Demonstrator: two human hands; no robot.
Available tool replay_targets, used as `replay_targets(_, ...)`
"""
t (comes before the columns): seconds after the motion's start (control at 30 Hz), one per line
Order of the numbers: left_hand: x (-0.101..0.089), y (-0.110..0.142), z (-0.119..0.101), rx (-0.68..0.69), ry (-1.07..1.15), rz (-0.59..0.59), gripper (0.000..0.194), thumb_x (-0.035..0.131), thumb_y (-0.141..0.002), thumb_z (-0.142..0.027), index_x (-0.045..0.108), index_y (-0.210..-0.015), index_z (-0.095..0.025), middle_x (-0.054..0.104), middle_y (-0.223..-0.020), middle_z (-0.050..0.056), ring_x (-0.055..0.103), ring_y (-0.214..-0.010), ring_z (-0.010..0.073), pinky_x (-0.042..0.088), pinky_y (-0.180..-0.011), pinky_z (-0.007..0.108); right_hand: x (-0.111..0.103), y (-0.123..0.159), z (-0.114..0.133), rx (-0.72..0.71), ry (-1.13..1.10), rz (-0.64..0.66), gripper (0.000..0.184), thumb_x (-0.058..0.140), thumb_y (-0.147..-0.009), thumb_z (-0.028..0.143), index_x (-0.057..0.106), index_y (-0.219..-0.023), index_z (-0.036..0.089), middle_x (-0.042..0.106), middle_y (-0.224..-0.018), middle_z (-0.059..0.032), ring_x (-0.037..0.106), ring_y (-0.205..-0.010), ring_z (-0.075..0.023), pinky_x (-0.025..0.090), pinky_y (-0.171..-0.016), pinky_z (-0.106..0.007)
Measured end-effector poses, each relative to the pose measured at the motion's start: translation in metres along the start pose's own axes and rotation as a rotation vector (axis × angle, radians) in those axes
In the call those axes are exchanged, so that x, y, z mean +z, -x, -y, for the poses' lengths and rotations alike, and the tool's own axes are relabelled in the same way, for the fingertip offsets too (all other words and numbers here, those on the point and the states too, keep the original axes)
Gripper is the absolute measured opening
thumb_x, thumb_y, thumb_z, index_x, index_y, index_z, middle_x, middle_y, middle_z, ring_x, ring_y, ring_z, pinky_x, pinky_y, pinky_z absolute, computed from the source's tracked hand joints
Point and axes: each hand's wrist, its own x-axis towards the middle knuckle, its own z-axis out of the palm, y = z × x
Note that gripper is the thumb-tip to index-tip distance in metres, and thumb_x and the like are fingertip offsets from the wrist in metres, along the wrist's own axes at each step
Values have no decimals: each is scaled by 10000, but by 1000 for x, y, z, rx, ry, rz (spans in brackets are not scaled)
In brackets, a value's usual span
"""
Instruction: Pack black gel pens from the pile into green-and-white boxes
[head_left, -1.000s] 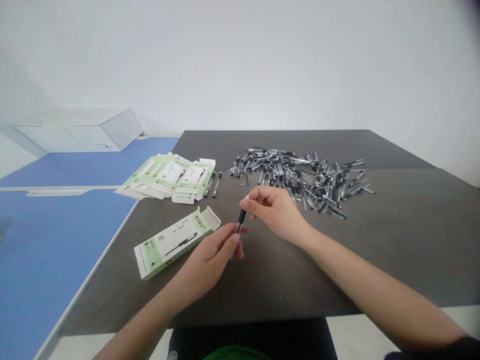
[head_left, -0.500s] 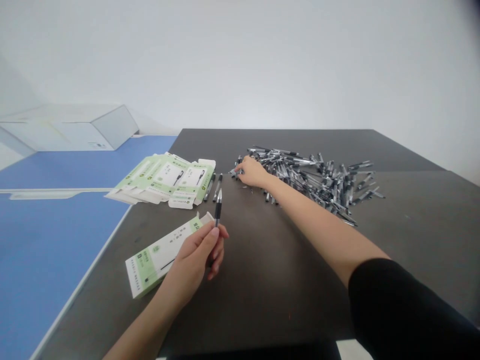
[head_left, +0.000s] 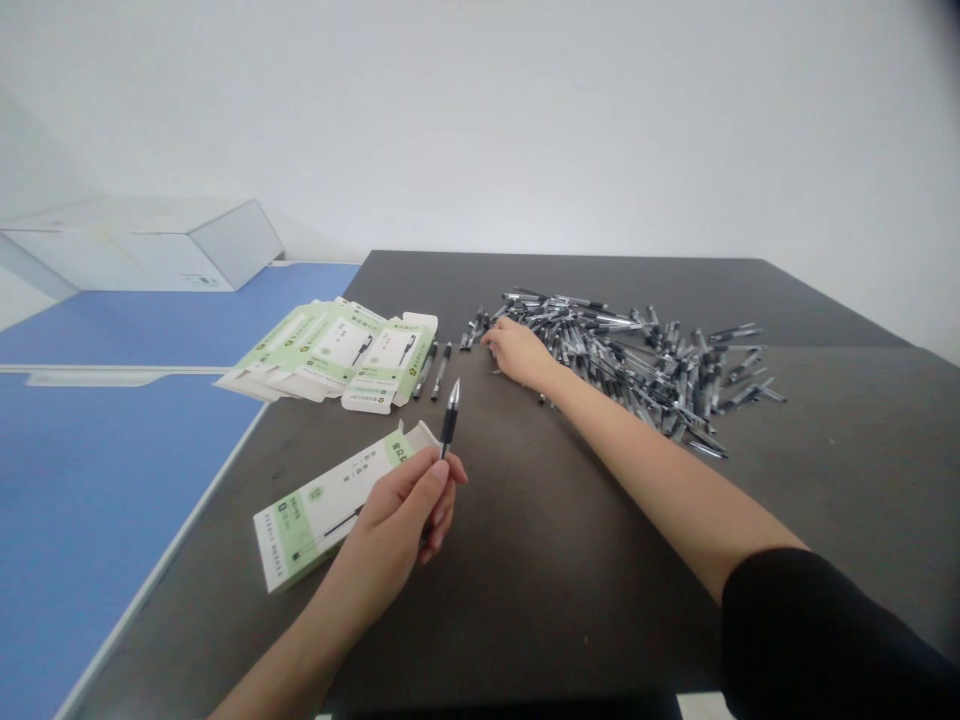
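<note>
Pinched in my left hand (head_left: 416,505) is a pen (head_left: 448,425) with a black grip, its metal tip pointing up. Just behind that hand lies a white and green pen box (head_left: 330,500), its flap end towards the upper right. My right hand (head_left: 521,352) reaches to the left end of a large heap of pens (head_left: 622,350). Its fingers are curled down among the pens there, and whatever they grip is hidden. Two pens (head_left: 441,371) lie side by side between the heap and the flattened boxes.
Several flattened white and green boxes (head_left: 322,350) overlap at the dark table's (head_left: 525,600) left edge. A blue surface (head_left: 112,480) adjoins on the left, with a large white box (head_left: 142,245) at its far end. A pale wall (head_left: 525,120) stands behind.
My right hand has shifted slightly right along the heap's left end. My left hand still holds the pen, now tilted a little more to the right. The view has moved slightly.
</note>
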Motion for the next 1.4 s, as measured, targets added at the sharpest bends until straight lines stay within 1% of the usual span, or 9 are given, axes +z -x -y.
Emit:
replay_targets(0.1, 1, -2, 1, -4, -12, -5, 271, 513, -948, -437, 570, -850, -191, 402, -571, -78, 393, -405, 60, 280, -357, 154, -6, -4, 0, 97, 30, -44, 397, 399, -1015, 206, 645, -1316, 124, 598, -1333, -200, 544, -1234, -304, 397, -1010, -405)
replay_targets(0.2, 1, -4, 1, 8, -32, -21, 272, 515, -943, -439, 566, -850, -189, 400, -569, -79, 392, -404, 60, 287, -364, 158, -8, -13, 2, 174, 47, -9, 369, 507, -989, 326, 703, -1196, 91, 664, -1252, -230, 596, -1197, -345, 422, -1001, -453)
replay_targets(0.37, -1, -4, 2, 19, -46, -59, 276, 507, -946, -435, 572, -847, -186, 394, -573, -79, 383, -418, 59, 290, -378, 160, -5, -15, 13, 222, 59, 49, 292, 598, -940, 205, 688, -1168, 47, 705, -1172, -237, 655, -1151, -312, 477, -981, -422)
replay_targets(0.5, 1, -2, 4, 14, -59, -39, 265, 514, -942, -429, 574, -857, -185, 396, -567, -82, 380, -421, 59, 291, -386, 163, -4, -5, 19, 237, 54, 79, 301, 634, -955, 302, 666, -1176, 99, 693, -1201, -145, 667, -1110, -250, 517, -977, -449)
replay_targets(0.7, 0, -3, 6, 24, -75, -10, 259, 481, -954, -420, 559, -859, -192, 391, -564, -86, 389, -424, 64, 292, -390, 167, -15, 20, 18, 193, -45, 43, 273, 581, -868, 115, 745, -1080, 65, 725, -1143, -233, 657, -1146, -343, 468, -991, -430)
replay_targets(0.87, 2, -3, 6, -3, -94, 26, 269, 463, -962, -416, 564, -868, -186, 400, -574, -83, 391, -436, 62, 290, -400, 169, -43, 53, 21, 134, -291, -55, 304, 538, -923, 255, 742, -1118, 141, 758, -1004, -89, 689, -886, -191, 507, -817, -299)
replay_targets(0.97, 4, -2, 7, -16, -100, 56, 281, 463, -965, -420, 574, -874, -178, 407, -581, -79, 391, -444, 61, 283, -405, 174, -62, 77, 28, 109, -806, -130, 337, 626, -885, 444, 744, -986, 145, 728, -828, -39, 606, -676, -121, 476, -667, -264)
replay_targets(1.07, 4, -1, 8, -15, -97, 90, 287, 475, -961, -421, 582, -869, -171, 394, -570, -82, 359, -444, 55, 263, -411, 177, -74, 96, 36, 84, -1220, -157, 360, 757, -769, 497, 727, -874, 155, 684, -754, -8, 553, -649, -102, 449, -655, -261)
replay_targets(1.4, 5, -5, 11, -3, -93, 122, 279, 486, -958, -426, 585, -885, -175, 355, -570, -86, 301, -461, 66, 240, -422, 191, -84, 113, 54, 68, -1235, -135, 360, 818, -714, 481, 703, -843, 165, 700, -770, -9, 584, -693, -123, 459, -673, -273)
